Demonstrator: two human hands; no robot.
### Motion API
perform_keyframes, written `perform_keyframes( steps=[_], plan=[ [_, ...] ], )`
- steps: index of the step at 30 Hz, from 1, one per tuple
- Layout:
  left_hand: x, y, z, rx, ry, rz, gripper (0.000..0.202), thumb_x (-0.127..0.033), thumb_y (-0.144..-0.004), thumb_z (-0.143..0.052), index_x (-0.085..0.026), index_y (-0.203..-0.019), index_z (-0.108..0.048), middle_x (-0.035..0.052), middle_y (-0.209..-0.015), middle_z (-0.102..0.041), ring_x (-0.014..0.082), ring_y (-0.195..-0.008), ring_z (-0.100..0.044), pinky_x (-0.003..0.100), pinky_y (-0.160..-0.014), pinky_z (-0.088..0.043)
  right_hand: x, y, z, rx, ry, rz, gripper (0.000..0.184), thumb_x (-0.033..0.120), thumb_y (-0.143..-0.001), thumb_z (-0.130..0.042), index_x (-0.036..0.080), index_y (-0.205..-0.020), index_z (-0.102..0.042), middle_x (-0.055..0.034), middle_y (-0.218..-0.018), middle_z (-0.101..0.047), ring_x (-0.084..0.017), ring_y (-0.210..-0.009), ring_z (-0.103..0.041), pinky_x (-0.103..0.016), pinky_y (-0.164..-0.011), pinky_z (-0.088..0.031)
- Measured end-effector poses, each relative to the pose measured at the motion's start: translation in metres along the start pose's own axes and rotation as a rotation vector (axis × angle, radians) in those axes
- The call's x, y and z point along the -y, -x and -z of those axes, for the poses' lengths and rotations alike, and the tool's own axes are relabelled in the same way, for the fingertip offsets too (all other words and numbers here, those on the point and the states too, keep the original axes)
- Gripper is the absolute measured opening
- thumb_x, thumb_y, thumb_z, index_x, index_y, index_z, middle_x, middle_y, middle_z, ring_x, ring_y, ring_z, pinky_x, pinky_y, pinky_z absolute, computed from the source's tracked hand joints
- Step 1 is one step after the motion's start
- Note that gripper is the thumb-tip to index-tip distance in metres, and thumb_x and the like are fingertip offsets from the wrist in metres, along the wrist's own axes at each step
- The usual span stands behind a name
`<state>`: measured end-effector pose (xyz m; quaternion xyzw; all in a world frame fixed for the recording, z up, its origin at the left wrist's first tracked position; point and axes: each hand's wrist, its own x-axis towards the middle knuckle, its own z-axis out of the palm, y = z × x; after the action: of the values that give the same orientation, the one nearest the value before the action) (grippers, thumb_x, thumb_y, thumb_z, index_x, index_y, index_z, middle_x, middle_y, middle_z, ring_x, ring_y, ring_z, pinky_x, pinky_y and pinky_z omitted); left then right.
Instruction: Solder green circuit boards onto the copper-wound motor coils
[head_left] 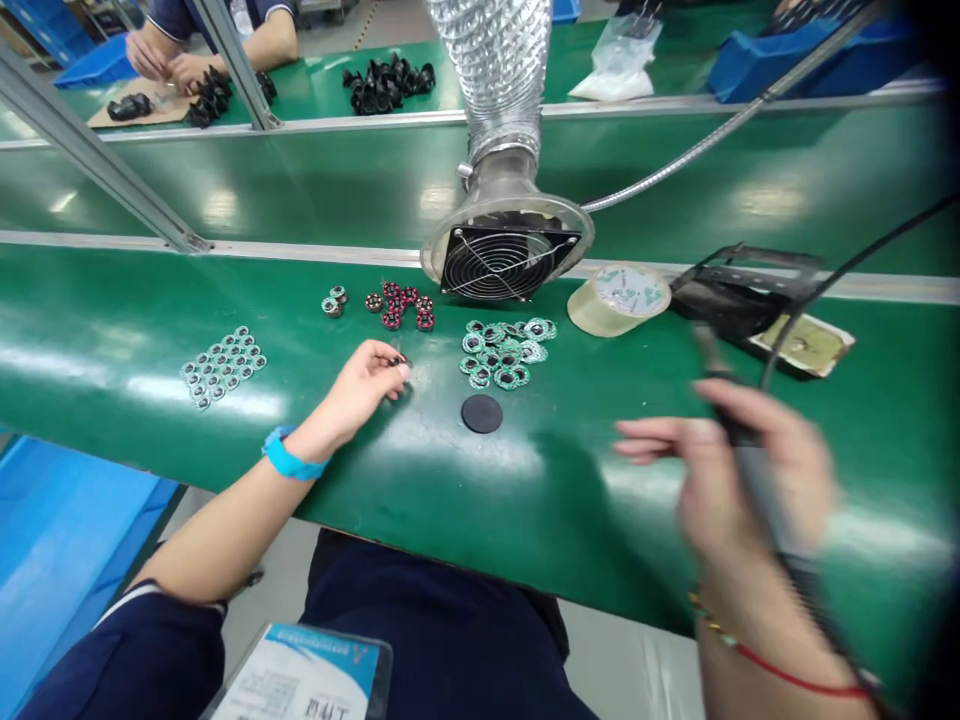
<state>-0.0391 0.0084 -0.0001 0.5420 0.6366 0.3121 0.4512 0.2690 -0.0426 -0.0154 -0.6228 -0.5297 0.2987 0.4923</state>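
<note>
My left hand [367, 385] is closed in a pinch on a small dark part [400, 360], mostly covered by the fingertips. My right hand [750, 470], blurred by motion, grips a soldering iron [757, 480] with its tip pointing up and away from me. Beyond my left hand lie several small red-and-black wound coils [405, 305]. Between my hands is a loose group of round green circuit boards [499, 352], with a flat black disc [482, 413] on the near side of them.
A fume extractor fan [510, 262] hangs over the green bench [450, 500]. Right of it stand a tape roll [619, 300] and an iron stand with a sponge tray [806, 343]. Boards in rows [223, 367] lie left. Across the divider, a person's hands [169, 68] work.
</note>
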Motion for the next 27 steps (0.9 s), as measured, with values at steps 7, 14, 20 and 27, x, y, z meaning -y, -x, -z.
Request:
perform_keyframes(
  steps=[7, 14, 20, 27],
  plan=[
    [-0.017, 0.052, -0.061, 0.27, 0.378, 0.038, 0.027, -0.037, -0.081, -0.062, -0.018, -0.091, -0.046, -0.0046, -0.07, -0.051, 0.0067, -0.06, -0.049, 0.021, -0.059, -0.043, 0.031, 0.045, -0.076, 0.326, 0.208, 0.516, 0.045, 0.019, -0.085, -0.06, 0.028, -0.126, -0.042, -0.0102, -0.12, -0.064, -0.025, -0.105, -0.065, -0.044, -0.082, -0.058],
    [-0.022, 0.065, -0.066, 0.334, 0.21, -0.018, 0.03, -0.039, -0.081, -0.063, -0.021, -0.082, -0.039, -0.0068, -0.067, -0.042, 0.0075, -0.06, -0.041, 0.022, -0.056, -0.035, 0.03, 0.048, -0.071, 0.26, 0.193, 0.556, 0.051, 0.021, -0.087, -0.055, 0.03, -0.132, -0.031, -0.0065, -0.104, -0.065, -0.022, -0.092, -0.067, -0.041, -0.076, -0.058],
    [-0.028, 0.063, -0.055, 0.319, -0.081, -0.171, 0.024, -0.033, -0.091, -0.049, -0.02, -0.073, -0.04, -0.0049, -0.064, -0.043, 0.009, -0.059, -0.039, 0.025, -0.057, -0.032, 0.034, 0.045, -0.055, 0.392, 0.256, 0.565, 0.05, 0.018, -0.088, -0.053, 0.028, -0.133, -0.032, -0.008, -0.114, -0.068, -0.024, -0.098, -0.068, -0.039, -0.077, -0.058],
    [-0.021, 0.066, -0.053, 0.312, -0.156, -0.222, 0.025, -0.028, -0.092, -0.045, -0.019, -0.069, -0.043, -0.0033, -0.063, -0.05, 0.0093, -0.059, -0.045, 0.025, -0.059, -0.034, 0.03, 0.045, -0.059, 0.498, 0.334, 0.572, 0.039, 0.016, -0.09, -0.05, 0.027, -0.126, -0.04, -0.007, -0.104, -0.068, -0.021, -0.086, -0.069, -0.034, -0.068, -0.057]
  ],
)
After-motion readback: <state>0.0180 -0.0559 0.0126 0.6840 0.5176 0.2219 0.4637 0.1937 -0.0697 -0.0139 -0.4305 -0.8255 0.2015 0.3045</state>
